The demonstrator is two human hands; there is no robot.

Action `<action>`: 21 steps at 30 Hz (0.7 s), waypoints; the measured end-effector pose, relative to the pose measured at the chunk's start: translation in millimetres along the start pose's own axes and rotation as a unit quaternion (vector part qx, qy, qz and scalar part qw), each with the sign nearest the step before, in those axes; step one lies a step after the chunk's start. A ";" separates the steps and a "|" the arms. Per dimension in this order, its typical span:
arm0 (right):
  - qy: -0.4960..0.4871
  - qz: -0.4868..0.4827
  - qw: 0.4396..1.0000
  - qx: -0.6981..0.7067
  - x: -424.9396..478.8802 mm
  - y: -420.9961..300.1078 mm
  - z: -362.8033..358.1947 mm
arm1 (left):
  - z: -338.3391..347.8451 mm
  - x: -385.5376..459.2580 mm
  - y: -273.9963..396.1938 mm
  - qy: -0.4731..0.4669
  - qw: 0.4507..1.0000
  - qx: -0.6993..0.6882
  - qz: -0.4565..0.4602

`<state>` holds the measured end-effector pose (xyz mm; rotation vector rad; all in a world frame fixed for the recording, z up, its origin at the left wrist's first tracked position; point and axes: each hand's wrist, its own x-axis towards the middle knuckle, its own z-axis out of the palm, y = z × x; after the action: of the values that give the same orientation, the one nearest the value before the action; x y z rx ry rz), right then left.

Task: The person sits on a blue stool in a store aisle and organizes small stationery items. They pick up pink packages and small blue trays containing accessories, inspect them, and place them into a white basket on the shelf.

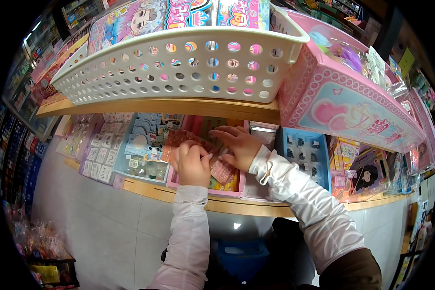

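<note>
My left hand (194,165) pinches a clear plastic packet with reddish-pink contents (178,142), just above an open pink box (207,192). Its thumb and forefinger are close together at the packet's right side. To the right, my right hand (239,145) reaches over the same box with fingers and thumb apart, beside clear film. Below its thumb, a pink patterned packet (223,172) lies in the box on yellow printed material (232,183). What lies directly under both hands is partly hidden.
A white perforated basket (188,65) stands on the wooden shelf (166,107) overhanging my hands. Light-blue trays (141,174) and a blue box of small black items (324,159) flank the pink box. A large pink carton (351,105) juts out at right. A blue stool (243,253) is below.
</note>
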<state>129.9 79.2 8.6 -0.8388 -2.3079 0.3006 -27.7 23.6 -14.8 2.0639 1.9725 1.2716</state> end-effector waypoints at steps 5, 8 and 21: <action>-0.077 0.041 0.994 -0.062 8.6 -13.9 -15.2 | -10.4 8.7 8.7 0.003 0.955 -0.295 -0.025; -0.035 0.053 0.997 -0.046 7.7 -11.8 -25.4 | -8.7 9.4 8.9 0.039 0.934 -0.355 -0.031; 0.183 0.061 0.862 -0.468 -36.5 55.2 -97.3 | 9.2 -8.9 -5.3 -0.030 0.992 0.093 -0.078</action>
<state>241.4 97.5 41.3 -1.3466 -1.9618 -0.9414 -26.0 21.8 -28.4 1.9485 2.2516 1.0208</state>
